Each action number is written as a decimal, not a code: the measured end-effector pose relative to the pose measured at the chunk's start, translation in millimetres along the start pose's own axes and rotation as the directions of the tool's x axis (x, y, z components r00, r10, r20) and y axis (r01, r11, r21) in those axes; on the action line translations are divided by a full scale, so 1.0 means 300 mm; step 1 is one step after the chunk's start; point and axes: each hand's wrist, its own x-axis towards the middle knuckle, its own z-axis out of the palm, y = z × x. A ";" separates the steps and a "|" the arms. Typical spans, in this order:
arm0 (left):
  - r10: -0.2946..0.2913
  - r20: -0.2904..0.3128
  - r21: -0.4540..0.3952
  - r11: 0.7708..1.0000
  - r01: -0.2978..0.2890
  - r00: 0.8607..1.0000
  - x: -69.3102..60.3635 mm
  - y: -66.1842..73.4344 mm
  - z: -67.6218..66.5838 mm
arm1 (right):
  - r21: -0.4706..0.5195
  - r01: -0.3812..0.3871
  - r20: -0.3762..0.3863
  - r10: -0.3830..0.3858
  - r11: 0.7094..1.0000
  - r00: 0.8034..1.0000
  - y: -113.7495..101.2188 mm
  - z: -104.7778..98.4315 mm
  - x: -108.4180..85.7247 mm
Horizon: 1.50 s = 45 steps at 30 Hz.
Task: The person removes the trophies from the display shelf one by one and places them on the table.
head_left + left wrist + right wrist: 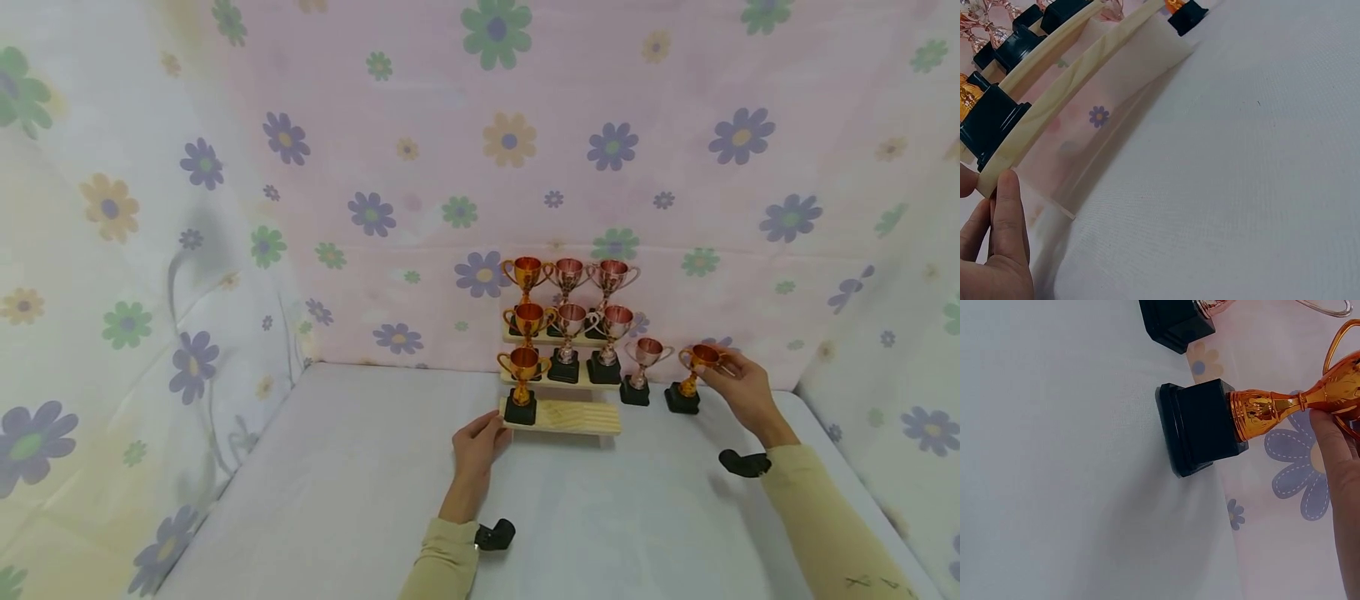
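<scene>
My left hand (476,450) pinches the left end of the lowest board of a tiered wooden shelf (577,417); the left wrist view shows fingers under the board (1041,119) and the thumb at its edge. On that board's left end stands a gold trophy cup (522,367) with a black base. My right hand (738,392) holds another gold trophy cup (688,385) by its bowl and handle, right of the shelf. In the right wrist view this gold trophy (1260,412) shows its black base; whether it touches the table is hard to tell.
A pink-gold trophy cup (645,367) stands between the shelf and the held trophy. Gold and pink-gold trophies (572,333) fill the middle and top tiers. A white cloth (337,483) covers the table; a flowered cloth (420,167) hangs behind.
</scene>
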 end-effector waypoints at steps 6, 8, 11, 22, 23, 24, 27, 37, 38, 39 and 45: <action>-0.010 0.011 0.007 1.000 0.010 1.000 -0.004 -0.008 -0.001 | -0.060 -0.004 0.002 0.004 0.998 1.000 0.000 0.010 0.007; -0.008 0.010 0.005 1.000 0.008 1.000 -0.006 -0.009 -0.002 | -0.064 -0.005 0.007 0.006 0.998 1.000 0.001 0.011 0.008; -0.008 0.009 0.000 1.000 0.008 1.000 -0.009 -0.008 -0.003 | -0.077 -0.012 0.023 0.013 0.997 1.000 0.005 0.010 0.006; 0.001 0.009 0.001 1.000 -0.001 1.000 -0.012 -0.007 -0.007 | -0.095 -0.035 0.060 0.041 0.995 0.997 0.020 0.010 -0.003; 0.001 0.008 -0.001 1.000 -0.001 1.000 -0.011 -0.008 -0.008 | -0.086 -0.037 0.059 0.042 0.996 0.997 0.021 0.011 -0.005; 0.005 0.009 0.000 1.000 -0.005 1.000 -0.009 -0.009 -0.009 | -0.080 -0.041 0.054 0.046 0.996 0.997 0.022 0.013 -0.006; 0.005 0.012 -0.004 1.000 -0.005 1.000 -0.005 -0.011 -0.011 | -0.073 -0.038 0.052 0.042 0.997 0.998 0.027 0.019 -0.010; 0.013 0.013 -0.010 1.000 -0.013 1.000 0.000 -0.006 -0.007 | -0.325 -0.067 0.080 0.098 0.943 0.992 0.023 0.037 -0.090; 0.010 0.013 -0.010 1.000 -0.010 1.000 0.001 -0.006 -0.006 | -0.357 -0.094 0.090 0.134 0.929 0.987 0.013 0.041 -0.107; 0.009 0.012 -0.009 1.000 -0.009 1.000 0.002 -0.006 -0.005 | -0.387 -0.116 0.101 0.167 0.915 0.981 0.000 0.046 -0.127; 0.023 0.017 -0.014 1.000 -0.023 1.000 -0.002 -0.007 -0.004 | -0.590 -0.036 0.224 0.206 0.807 0.952 -0.085 0.126 -0.262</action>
